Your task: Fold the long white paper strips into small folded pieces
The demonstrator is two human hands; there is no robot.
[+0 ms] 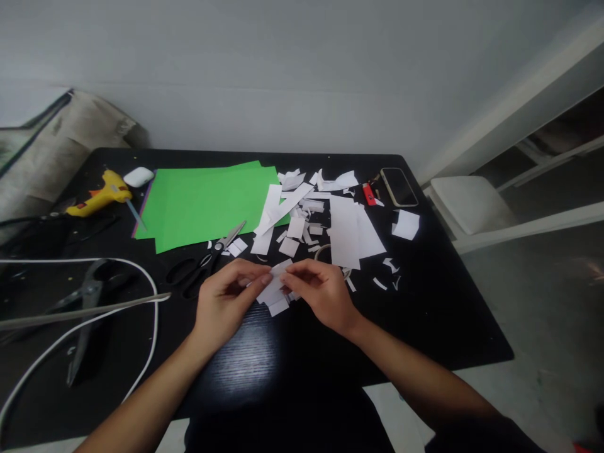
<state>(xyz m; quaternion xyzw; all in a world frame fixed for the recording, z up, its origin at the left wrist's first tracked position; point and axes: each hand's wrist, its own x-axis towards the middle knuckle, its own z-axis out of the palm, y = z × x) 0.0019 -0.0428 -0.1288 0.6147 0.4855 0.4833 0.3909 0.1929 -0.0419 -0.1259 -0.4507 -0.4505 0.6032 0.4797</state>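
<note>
A small piece of white paper is held between both hands near the front middle of the black table. My left hand pinches its left side with thumb and fingers. On the opposite side, my right hand pinches the same piece. Below it shows another white paper bit; whether it is touching cannot be made out. Black-handled scissors lie half open just beyond my left hand. Many cut white scraps are heaped past my hands, with larger white sheets to their right.
Green sheets lie at the back left, beside a yellow glue gun and a white case. Large shears and a white cable occupy the left. At the back right are a red lighter and a phone.
</note>
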